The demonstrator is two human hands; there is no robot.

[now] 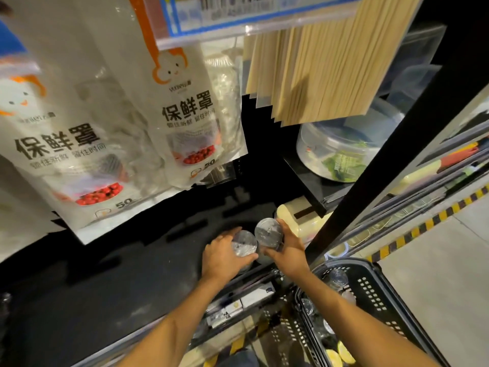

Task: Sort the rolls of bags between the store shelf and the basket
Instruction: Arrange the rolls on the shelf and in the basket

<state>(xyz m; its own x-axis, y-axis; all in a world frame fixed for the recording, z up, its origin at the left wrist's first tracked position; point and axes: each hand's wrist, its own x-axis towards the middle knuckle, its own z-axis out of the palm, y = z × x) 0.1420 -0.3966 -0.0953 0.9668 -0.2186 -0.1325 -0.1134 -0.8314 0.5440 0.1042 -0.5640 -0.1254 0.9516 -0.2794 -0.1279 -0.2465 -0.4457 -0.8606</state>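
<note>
Two clear rolls of bags stand side by side near the front edge of the black shelf (105,274). My left hand (225,256) is wrapped around the left roll (243,243). My right hand (287,250) grips the right roll (268,231), which sits slightly higher and tilted. Below right, the black perforated basket (370,290) holds several more clear rolls (337,278) and some yellow items (340,354).
White food-cover packs (185,109) hang above the shelf on the left, and wooden skewers (317,70) hang at the upper right. Right of the rolls lies a pale yellow pack (293,211), with a clear round container (336,152) on a ledge above. A black post (383,165) runs diagonally.
</note>
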